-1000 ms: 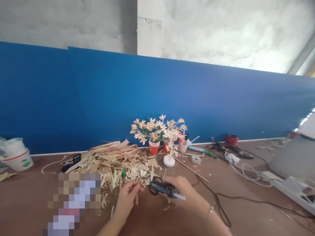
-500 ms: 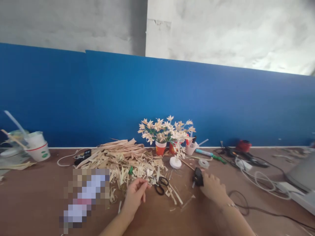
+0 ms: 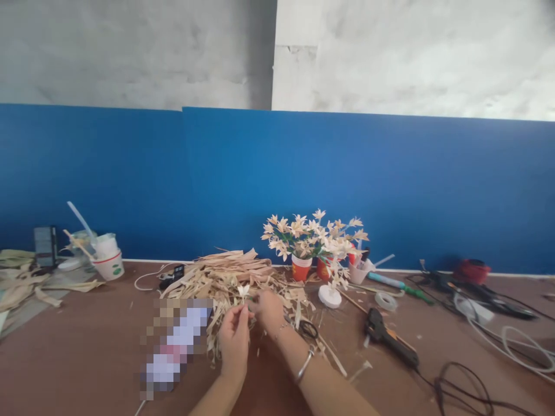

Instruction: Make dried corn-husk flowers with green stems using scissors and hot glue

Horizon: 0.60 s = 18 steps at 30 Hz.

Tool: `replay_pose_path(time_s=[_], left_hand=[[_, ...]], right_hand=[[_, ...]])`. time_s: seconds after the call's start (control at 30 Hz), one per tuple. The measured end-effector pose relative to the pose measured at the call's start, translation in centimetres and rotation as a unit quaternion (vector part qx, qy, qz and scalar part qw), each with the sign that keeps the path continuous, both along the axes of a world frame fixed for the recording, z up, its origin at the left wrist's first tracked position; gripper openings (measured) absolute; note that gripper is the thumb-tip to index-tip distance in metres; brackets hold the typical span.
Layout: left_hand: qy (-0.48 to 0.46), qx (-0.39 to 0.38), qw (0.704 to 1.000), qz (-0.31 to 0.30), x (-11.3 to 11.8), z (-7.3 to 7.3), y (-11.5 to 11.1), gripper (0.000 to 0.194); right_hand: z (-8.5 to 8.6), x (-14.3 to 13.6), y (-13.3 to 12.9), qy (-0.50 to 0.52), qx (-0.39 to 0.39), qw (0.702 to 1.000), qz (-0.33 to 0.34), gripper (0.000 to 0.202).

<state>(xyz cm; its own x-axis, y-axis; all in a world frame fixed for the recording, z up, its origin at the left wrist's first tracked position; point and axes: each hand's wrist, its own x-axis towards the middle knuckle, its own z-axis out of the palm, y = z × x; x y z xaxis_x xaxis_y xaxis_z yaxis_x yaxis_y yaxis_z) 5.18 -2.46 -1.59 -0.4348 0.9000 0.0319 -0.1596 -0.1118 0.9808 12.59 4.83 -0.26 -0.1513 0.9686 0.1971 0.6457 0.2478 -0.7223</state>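
Observation:
My left hand [image 3: 235,338] is closed in a pinch under a small pale husk flower [image 3: 243,290], whose stem is mostly hidden by the fingers. Right beside it, my right hand [image 3: 269,312] has its fingers closed near the flower's base. A bit of green shows at those fingertips, but what they grip is too small to make out. Behind both hands spreads a heap of dry husk strips [image 3: 229,268]. Black-handled scissors [image 3: 309,330] lie partly under my right wrist. A black glue gun [image 3: 390,341] rests on the table to the right.
Red cups [image 3: 300,269] of husk flowers stand by the blue partition [image 3: 225,185]. A white round base [image 3: 329,296] and a tape roll [image 3: 385,301] sit nearby. Cables [image 3: 459,381] loop at right. White cups [image 3: 108,267] stand left; a blurred-out object [image 3: 177,346] lies nearer.
My right hand has let go of the glue gun and moved left to meet my left hand. The flower now shows clearly above my left fingers. The view has shifted, moving the scene rightward.

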Motion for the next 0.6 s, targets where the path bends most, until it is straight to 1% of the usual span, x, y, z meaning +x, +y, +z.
replay_pose_path(time_s=[0.07,0.13,0.2,0.27,0.3,0.37,0.4,0.43,0.47,0.5,0.6], left_hand=[[-0.002,0.016,1.000,0.021,0.0,-0.2,0.1,0.041],[-0.008,0.030,0.999,0.039,0.0,-0.3,0.2,0.041],[-0.018,0.034,0.998,0.039,0.1,-0.4,0.3,0.040],[-0.030,0.032,0.999,0.029,0.3,-0.4,0.3,0.038],[-0.035,0.030,0.999,0.017,0.5,-0.3,0.3,0.037],[-0.038,0.027,0.999,-0.016,0.8,-0.2,0.1,0.035],[-0.039,0.024,0.998,-0.034,1.0,-0.1,0.0,0.034],[-0.039,0.021,0.998,-0.050,1.2,0.0,-0.1,0.034],[-0.040,0.018,0.997,-0.065,1.3,0.0,-0.2,0.033],[-0.040,0.014,0.996,-0.078,1.5,0.0,-0.3,0.033],[-0.032,0.009,0.992,-0.119,1.9,-0.1,-0.5,0.030]], right_hand=[[-0.5,-0.3,0.6,0.045,-0.005,0.999,0.004,0.012],[-0.7,0.4,0.8,0.098,-0.014,0.995,0.022,0.011],[-0.6,1.8,0.6,0.142,-0.030,0.989,0.036,0.015],[-0.1,3.6,0.0,0.200,-0.061,0.977,0.048,0.020],[0.2,4.6,-0.5,0.246,-0.088,0.963,0.060,0.023],[1.0,6.3,-1.7,0.372,-0.164,0.909,0.096,0.025],[1.4,7.0,-2.3,0.420,-0.190,0.881,0.110,0.025],[1.6,7.6,-2.9,0.451,-0.203,0.861,0.117,0.024],[1.8,8.0,-3.5,0.463,-0.202,0.855,0.117,0.024],[1.8,8.3,-3.9,0.466,-0.193,0.856,0.113,0.023],[1.1,8.5,-4.8,0.452,-0.184,0.868,0.095,0.024]])
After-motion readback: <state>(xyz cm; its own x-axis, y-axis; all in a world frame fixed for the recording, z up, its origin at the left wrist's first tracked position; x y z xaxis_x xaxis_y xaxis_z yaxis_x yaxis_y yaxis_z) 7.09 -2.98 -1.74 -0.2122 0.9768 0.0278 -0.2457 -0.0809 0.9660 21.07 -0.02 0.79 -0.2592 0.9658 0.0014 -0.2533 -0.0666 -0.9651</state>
